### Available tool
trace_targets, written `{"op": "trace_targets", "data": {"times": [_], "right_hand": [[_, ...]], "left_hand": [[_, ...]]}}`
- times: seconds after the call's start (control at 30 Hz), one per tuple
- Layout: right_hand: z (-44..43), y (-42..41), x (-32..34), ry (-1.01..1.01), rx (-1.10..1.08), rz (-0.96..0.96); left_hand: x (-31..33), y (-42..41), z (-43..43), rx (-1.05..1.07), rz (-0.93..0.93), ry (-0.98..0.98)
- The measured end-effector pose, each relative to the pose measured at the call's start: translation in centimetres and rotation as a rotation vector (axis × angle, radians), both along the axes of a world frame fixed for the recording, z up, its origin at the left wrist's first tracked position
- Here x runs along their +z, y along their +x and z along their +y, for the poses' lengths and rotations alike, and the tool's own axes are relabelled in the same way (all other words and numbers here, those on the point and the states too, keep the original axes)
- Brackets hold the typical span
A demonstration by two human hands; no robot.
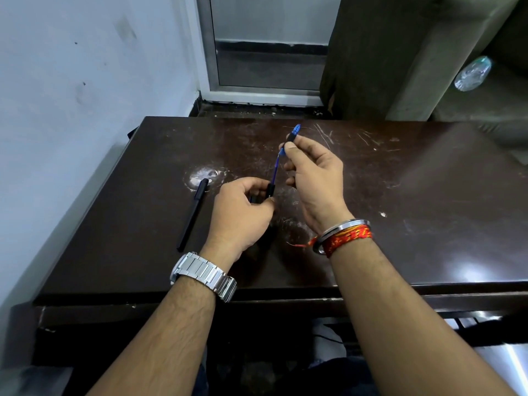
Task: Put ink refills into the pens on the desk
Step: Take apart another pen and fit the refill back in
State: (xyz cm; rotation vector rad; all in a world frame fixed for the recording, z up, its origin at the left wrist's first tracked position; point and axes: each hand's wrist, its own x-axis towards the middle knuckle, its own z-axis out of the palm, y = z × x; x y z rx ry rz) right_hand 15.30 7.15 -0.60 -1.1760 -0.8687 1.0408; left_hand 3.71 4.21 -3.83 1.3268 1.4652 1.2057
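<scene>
My left hand [243, 212] is closed around a black pen barrel [270, 190] just above the dark brown desk [400, 210]. A thin blue ink refill [275, 168] runs from the barrel's open end up to my right hand [313, 178]. My right fingers pinch the refill's upper end, where a black and blue tip piece [294, 134] sticks out above them. The refill's lower end sits inside the barrel. A second black pen [192, 214] lies on the desk to the left of my left hand, untouched.
A pale wall [71, 95] borders the desk on the left. Behind the desk are a metal-framed door [265, 67] and a dark curtain [371, 52]. A plastic bottle [473, 73] lies at the back right. The desk top is scratched, with a white scuff [204, 174].
</scene>
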Motion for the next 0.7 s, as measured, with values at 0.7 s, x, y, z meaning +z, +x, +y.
{"op": "trace_targets", "data": {"times": [0.7], "right_hand": [[-0.71, -0.57, -0.40, 0.004, 0.157, -0.104]], "left_hand": [[-0.18, -0.20, 0.14, 0.048, -0.035, 0.099]]}}
